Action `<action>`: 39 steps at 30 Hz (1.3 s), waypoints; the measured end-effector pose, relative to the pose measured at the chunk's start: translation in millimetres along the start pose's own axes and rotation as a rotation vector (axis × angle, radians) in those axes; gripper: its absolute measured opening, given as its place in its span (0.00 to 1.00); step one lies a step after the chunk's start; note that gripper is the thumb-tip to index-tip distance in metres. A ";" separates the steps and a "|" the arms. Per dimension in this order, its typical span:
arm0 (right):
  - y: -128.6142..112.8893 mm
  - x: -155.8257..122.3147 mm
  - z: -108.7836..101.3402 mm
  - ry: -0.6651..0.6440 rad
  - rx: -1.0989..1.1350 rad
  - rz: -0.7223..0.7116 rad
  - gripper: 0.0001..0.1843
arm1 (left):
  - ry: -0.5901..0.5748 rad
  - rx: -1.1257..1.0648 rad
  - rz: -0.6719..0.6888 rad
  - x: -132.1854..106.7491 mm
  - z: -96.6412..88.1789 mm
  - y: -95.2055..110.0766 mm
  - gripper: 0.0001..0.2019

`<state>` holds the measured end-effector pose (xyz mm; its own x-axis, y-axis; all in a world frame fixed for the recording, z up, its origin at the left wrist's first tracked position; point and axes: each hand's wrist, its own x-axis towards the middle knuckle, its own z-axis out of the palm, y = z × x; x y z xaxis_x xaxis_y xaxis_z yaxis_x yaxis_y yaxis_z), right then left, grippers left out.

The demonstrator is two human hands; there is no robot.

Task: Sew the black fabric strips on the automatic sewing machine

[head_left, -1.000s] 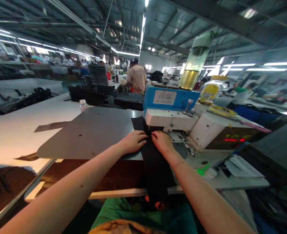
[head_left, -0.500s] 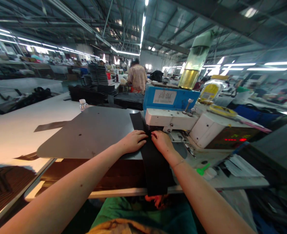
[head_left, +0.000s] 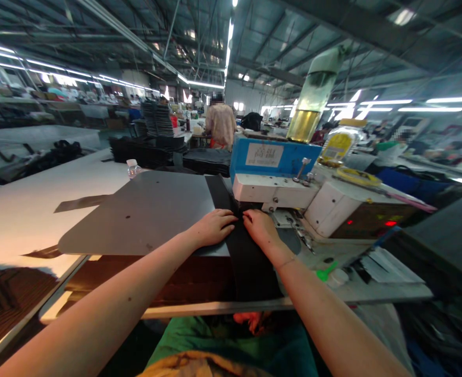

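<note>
A long black strip of material runs under the white head of a sewing machine and down toward the table's front edge. On its left side lies my left hand, fingertips pressed on the strip beside the needle area. My right hand is at the strip's right side, its fingers bent and closed against the material close to my left fingertips. The needle and the exact pinch are hidden by the hands and the dark material. A grey metal plate supports the strip's far end.
Right of the head stands the machine's control box with red lights. An oil bottle and a yellow-lidded jar rise behind it. A green tool lies at the right. Dark stacks and a person are beyond.
The black strip has slid away from me under the machine head, its near end drawing back to the table edge. Both hands have stayed almost in place. The control box's red display shows fewer lights.
</note>
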<state>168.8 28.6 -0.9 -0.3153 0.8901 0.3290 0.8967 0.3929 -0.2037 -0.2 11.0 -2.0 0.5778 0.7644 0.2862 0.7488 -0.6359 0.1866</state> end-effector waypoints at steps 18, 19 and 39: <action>-0.8 -0.4 -1.4 -0.028 0.001 0.020 0.13 | -0.014 -0.008 0.001 -1.0 -0.9 -0.1 0.16; -0.8 -0.3 -1.4 -0.025 0.002 0.017 0.13 | -0.016 -0.009 0.000 -0.9 -0.9 -0.1 0.16; -2.6 -0.1 -2.5 -0.027 -0.031 0.016 0.12 | -0.013 -0.025 0.032 -1.9 -0.9 -2.0 0.18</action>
<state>167.3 26.9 1.9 -0.3091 0.9023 0.3005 0.9108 0.3718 -0.1795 -3.1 10.7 -2.1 0.6058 0.7447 0.2800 0.7217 -0.6625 0.2006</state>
